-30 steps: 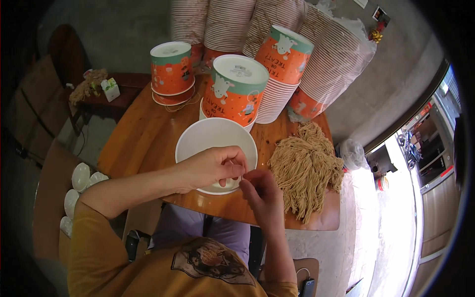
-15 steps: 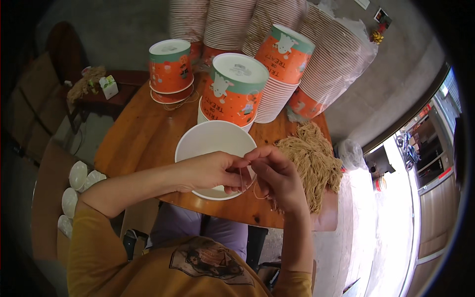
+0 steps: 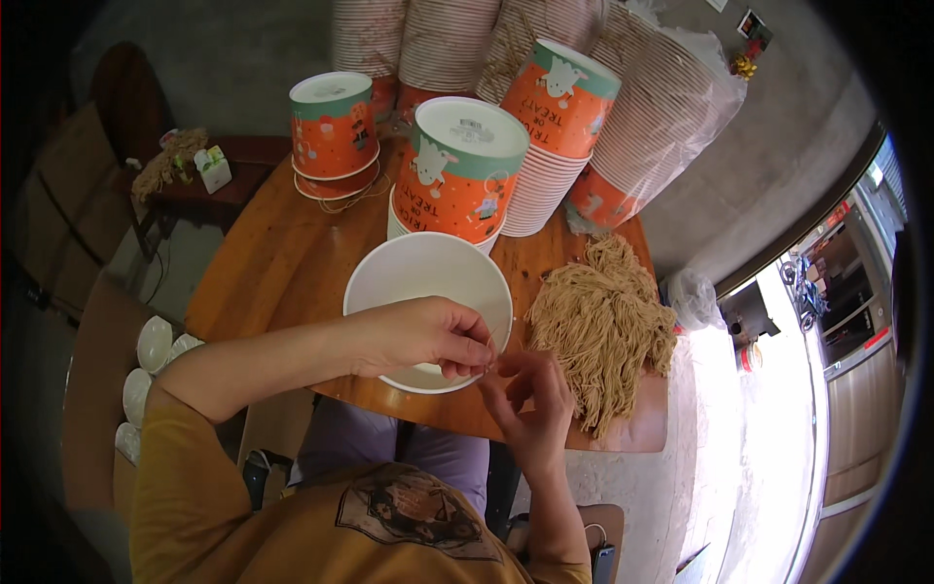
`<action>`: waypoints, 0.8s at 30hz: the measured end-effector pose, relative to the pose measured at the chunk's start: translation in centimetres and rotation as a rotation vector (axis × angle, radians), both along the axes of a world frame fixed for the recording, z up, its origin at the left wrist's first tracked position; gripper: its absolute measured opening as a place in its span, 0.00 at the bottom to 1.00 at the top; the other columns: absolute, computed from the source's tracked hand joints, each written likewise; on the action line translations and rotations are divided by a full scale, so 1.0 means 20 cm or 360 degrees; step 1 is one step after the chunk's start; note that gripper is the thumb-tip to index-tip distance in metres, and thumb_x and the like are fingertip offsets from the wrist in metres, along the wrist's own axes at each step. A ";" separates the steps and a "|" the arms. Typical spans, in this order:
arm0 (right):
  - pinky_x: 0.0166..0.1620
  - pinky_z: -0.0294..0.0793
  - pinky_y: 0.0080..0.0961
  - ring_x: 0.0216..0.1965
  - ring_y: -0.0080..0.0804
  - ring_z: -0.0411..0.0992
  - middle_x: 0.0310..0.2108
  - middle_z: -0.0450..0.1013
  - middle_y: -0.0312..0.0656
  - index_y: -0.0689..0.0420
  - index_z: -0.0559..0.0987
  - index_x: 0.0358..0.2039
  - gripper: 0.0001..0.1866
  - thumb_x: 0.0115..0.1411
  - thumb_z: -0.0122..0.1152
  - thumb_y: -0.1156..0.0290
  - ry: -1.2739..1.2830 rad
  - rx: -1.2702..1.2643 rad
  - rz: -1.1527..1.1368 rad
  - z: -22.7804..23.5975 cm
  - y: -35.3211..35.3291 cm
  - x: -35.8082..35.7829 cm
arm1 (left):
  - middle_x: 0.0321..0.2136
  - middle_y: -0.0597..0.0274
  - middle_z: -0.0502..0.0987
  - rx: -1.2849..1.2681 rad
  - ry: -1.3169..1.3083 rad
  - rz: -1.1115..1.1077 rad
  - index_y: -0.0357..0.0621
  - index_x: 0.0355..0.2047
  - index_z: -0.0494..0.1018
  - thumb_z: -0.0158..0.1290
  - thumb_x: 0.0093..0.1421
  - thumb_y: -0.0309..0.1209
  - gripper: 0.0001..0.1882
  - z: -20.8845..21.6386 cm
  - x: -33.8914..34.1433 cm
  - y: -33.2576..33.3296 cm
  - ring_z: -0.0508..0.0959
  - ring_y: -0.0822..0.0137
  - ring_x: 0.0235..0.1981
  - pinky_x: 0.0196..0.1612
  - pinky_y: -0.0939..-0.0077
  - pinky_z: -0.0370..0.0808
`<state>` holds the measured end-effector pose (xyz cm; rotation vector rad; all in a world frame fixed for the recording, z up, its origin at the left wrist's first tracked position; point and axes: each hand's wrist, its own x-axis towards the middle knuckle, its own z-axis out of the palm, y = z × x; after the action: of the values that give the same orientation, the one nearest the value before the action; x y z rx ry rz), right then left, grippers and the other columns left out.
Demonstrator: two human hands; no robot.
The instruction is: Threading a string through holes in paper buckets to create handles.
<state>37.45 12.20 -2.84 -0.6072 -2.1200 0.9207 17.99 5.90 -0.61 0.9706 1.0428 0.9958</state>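
Observation:
A white-lined paper bucket (image 3: 428, 268) stands mouth up at the table's near edge, below my hands. My left hand (image 3: 433, 336) reaches across its opening, thumb and fingers pinched on a thin string (image 3: 491, 358) by the right side of the rim. My right hand (image 3: 535, 394) meets those fingertips with bent fingers and seems to pinch the same string, though its fingertips are partly hidden. The string is so fine that its ends cannot be made out. Close to the right hand lies a heap of tan cords (image 3: 603, 331).
Behind the bucket stand upturned orange-and-green paper buckets (image 3: 457, 185), with another stack (image 3: 559, 107) to the right and one (image 3: 333, 131) on the left. Tall plastic-wrapped stacks (image 3: 671, 117) line the wall. White cups or bowls (image 3: 136, 394) sit at the far left. The wooden table (image 3: 263, 282) has a rounded edge.
My right hand has dropped lower and turned, with its fingers more curled. The left hand has stayed nearly in place over the bucket. The string loop between them shows less.

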 end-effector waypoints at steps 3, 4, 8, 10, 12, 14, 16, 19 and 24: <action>0.22 0.70 0.22 0.18 0.25 0.70 0.26 0.72 0.38 0.57 0.75 0.32 0.08 0.53 0.65 0.79 0.0029 0.0324 -0.0089 -0.02 -0.04 -0.01 | 0.30 0.64 0.75 -0.0007 0.0021 -0.0008 0.34 0.37 0.73 0.51 0.63 0.27 0.08 0.01 0.00 -0.01 0.72 0.76 0.30 0.35 0.83 0.71; 0.22 0.70 0.22 0.18 0.25 0.70 0.26 0.72 0.38 0.57 0.75 0.32 0.08 0.53 0.65 0.79 0.0029 0.0321 -0.0087 -0.02 -0.04 -0.01 | 0.30 0.65 0.74 -0.0021 0.0027 -0.0007 0.34 0.37 0.73 0.51 0.63 0.28 0.08 0.02 0.00 0.00 0.72 0.76 0.30 0.35 0.84 0.70; 0.23 0.67 0.16 0.19 0.18 0.66 0.25 0.72 0.34 0.59 0.75 0.30 0.06 0.55 0.65 0.78 0.0137 -0.0293 -0.0039 -0.02 -0.06 -0.02 | 0.31 0.66 0.73 -0.0162 0.0036 -0.0019 0.36 0.39 0.72 0.51 0.64 0.28 0.08 0.02 -0.01 -0.01 0.71 0.78 0.31 0.33 0.86 0.69; 0.23 0.65 0.14 0.19 0.15 0.65 0.25 0.72 0.33 0.60 0.75 0.29 0.06 0.55 0.65 0.77 0.0213 -0.0797 0.0009 -0.02 -0.08 -0.03 | 0.31 0.66 0.74 -0.0211 -0.0022 -0.0006 0.37 0.39 0.73 0.51 0.63 0.28 0.08 0.00 -0.02 0.00 0.72 0.77 0.31 0.33 0.86 0.69; 0.24 0.62 0.12 0.20 0.12 0.62 0.24 0.71 0.31 0.60 0.75 0.28 0.06 0.56 0.65 0.76 0.0214 -0.0647 -0.0056 -0.02 -0.11 -0.07 | 0.31 0.67 0.74 -0.0261 -0.0081 0.0001 0.39 0.40 0.73 0.51 0.62 0.28 0.08 0.01 -0.02 -0.01 0.73 0.76 0.32 0.33 0.85 0.70; 0.24 0.64 0.13 0.20 0.12 0.64 0.24 0.71 0.32 0.60 0.76 0.27 0.06 0.55 0.66 0.76 0.0196 -0.0449 -0.0086 -0.01 -0.12 -0.08 | 0.33 0.67 0.74 -0.0388 -0.0187 0.0070 0.40 0.41 0.72 0.51 0.62 0.28 0.08 0.05 0.00 -0.01 0.74 0.76 0.33 0.34 0.86 0.71; 0.24 0.65 0.14 0.21 0.13 0.66 0.23 0.72 0.32 0.60 0.77 0.30 0.05 0.56 0.66 0.76 0.0127 -0.0015 -0.0137 0.00 -0.13 -0.09 | 0.34 0.65 0.74 -0.0388 -0.0239 0.0096 0.39 0.41 0.72 0.51 0.61 0.27 0.08 0.06 0.00 -0.02 0.75 0.75 0.33 0.35 0.84 0.71; 0.24 0.67 0.15 0.21 0.13 0.68 0.24 0.72 0.32 0.59 0.78 0.33 0.04 0.57 0.64 0.76 0.0069 0.0090 -0.0071 0.01 -0.11 -0.06 | 0.36 0.64 0.73 -0.0351 -0.0335 0.0103 0.38 0.41 0.71 0.52 0.61 0.25 0.08 0.04 -0.01 -0.02 0.74 0.75 0.35 0.37 0.83 0.72; 0.22 0.67 0.13 0.23 0.16 0.69 0.25 0.72 0.35 0.59 0.72 0.45 0.09 0.65 0.52 0.74 0.0317 -0.0886 0.0046 -0.02 -0.03 0.01 | 0.36 0.63 0.73 -0.0228 -0.0214 0.0055 0.36 0.43 0.68 0.51 0.61 0.21 0.10 0.05 -0.02 -0.03 0.74 0.74 0.36 0.41 0.81 0.73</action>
<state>37.72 11.67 -3.16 -0.7204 -1.6952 1.5390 17.61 5.28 0.36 0.7602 1.0067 0.9872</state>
